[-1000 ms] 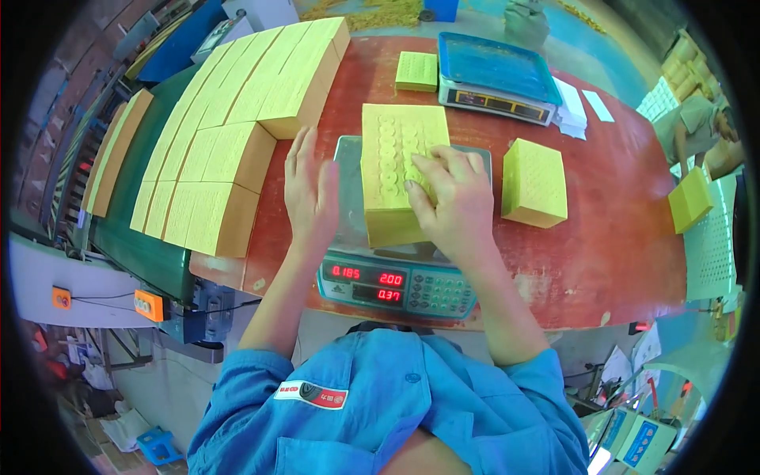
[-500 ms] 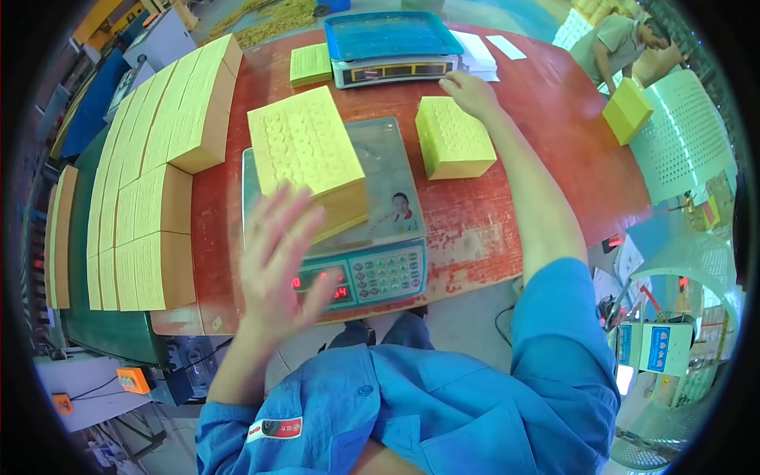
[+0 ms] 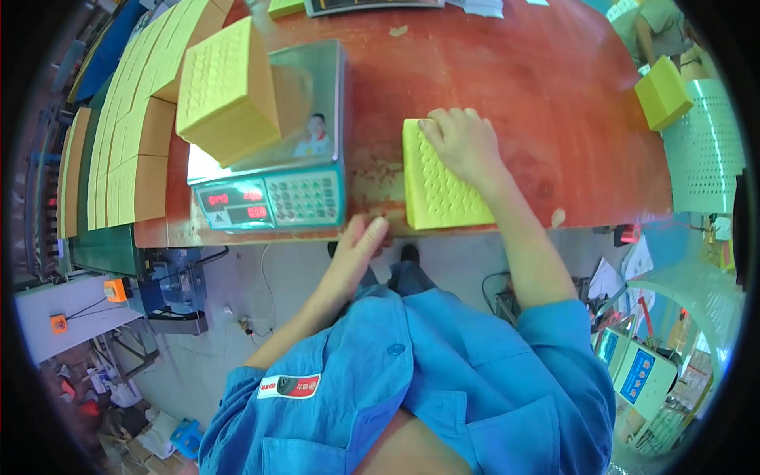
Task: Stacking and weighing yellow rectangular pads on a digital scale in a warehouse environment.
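Note:
A block-shaped stack of yellow paper (image 3: 431,194), marked with rows of rounded scallops, lies close to the near edge of the red table. My right hand (image 3: 463,142) is closed over its far part, thumb on the top face and fingers bent past the far side. Just left of this stack, at the table's near edge, my left hand (image 3: 362,244) is loosely curled with the thumb up, touching no paper. Further left, a second yellow stack (image 3: 226,91) rests on a teal digital scale (image 3: 305,198) with lit red digits.
Rows of tan-yellow paper blocks (image 3: 142,134) line the left side. Another scale (image 3: 372,6) is cut off at the far edge, beside white papers (image 3: 479,6). At far right, a co-worker (image 3: 661,32) is near a yellow block (image 3: 663,93) and a perforated light-green sheet (image 3: 704,150).
My right hand has taken hold of the table stack and drawn it toward me. My left hand, earlier spread beside the scale's stack, has moved right and curled. The view has shifted downward.

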The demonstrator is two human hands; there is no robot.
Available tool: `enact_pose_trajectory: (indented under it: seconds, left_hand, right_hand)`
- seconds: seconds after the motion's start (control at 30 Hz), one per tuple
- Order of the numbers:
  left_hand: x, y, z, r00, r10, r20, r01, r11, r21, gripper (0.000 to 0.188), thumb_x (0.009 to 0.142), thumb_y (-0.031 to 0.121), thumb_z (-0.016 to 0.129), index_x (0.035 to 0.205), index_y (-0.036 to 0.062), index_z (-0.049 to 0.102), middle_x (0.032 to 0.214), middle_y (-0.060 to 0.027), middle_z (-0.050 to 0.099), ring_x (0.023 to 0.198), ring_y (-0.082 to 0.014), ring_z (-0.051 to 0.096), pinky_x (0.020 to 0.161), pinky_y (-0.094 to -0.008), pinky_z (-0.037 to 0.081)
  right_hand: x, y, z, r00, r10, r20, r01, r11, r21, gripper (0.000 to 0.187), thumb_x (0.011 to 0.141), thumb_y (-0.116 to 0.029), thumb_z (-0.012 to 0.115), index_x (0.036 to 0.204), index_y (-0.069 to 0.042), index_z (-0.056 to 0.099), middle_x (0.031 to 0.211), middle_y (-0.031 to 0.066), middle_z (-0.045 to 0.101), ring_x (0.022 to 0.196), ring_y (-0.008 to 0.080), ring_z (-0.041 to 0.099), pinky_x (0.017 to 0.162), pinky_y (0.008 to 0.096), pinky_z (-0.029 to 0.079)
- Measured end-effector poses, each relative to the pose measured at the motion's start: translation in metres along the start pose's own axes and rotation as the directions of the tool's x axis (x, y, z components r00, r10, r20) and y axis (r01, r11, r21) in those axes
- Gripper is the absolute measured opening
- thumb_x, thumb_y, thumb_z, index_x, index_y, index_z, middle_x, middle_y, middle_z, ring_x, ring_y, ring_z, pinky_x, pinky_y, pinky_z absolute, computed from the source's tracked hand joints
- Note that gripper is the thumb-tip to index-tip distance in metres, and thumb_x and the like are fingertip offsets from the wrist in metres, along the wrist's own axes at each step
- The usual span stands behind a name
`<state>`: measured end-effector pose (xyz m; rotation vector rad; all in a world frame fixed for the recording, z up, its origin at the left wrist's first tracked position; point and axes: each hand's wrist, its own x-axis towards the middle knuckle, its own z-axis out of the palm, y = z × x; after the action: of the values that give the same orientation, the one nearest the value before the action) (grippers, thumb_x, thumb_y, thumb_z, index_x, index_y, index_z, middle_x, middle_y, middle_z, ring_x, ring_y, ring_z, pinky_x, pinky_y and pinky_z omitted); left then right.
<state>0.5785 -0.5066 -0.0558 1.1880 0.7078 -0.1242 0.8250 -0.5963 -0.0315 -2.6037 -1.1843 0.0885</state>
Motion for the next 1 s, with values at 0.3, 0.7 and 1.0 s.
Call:
enact_pose_trajectory:
  seconds: [0.3,0.7,1.0]
  left_hand:
    - [0.002,-0.011,0.069,0.981,0.119,-0.15,-0.137,0.984,-0.11,0.078,0.088,0.031,0.069,0.145,0.0006,0.025,0.122,-0.0166,0.052,0.113,-0.0234,0.054,0.096,-0.0346,0.044]
    - [-0.021,-0.004,0.054,0.985,-0.069,0.157,0.14,0.855,-0.5,0.059,0.09,0.025,0.066,0.135,-0.004,0.044,0.126,-0.0139,0.058,0.113,-0.0199,0.058,0.096,-0.0335,0.047]
    - [-0.072,0.149,-0.019,0.939,0.333,0.086,-0.317,0.935,-0.158,0.072,0.083,0.036,0.073,0.134,-0.007,0.045,0.126,-0.0148,0.058,0.113,-0.0194,0.057,0.099,-0.034,0.044]
  right_hand:
    - [-0.086,0.002,-0.001,0.957,0.081,-0.277,-0.012,0.97,0.242,0.032,0.089,-0.031,0.06,0.109,-0.006,0.063,0.107,0.0162,0.064,0.1,0.0334,0.059,0.087,0.0487,0.045]
    - [-0.227,0.025,0.041,0.847,0.121,0.518,-0.357,-0.593,0.722,0.045,0.101,-0.032,0.047,0.133,0.001,0.047,0.124,0.0146,0.058,0.111,0.023,0.058,0.09,0.0381,0.049]
    - [-0.127,-0.051,-0.094,0.983,0.118,0.143,-0.176,0.35,0.92,0.066,0.094,-0.043,0.056,0.138,0.005,0.042,0.131,0.0164,0.055,0.123,0.0241,0.051,0.101,0.035,0.041]
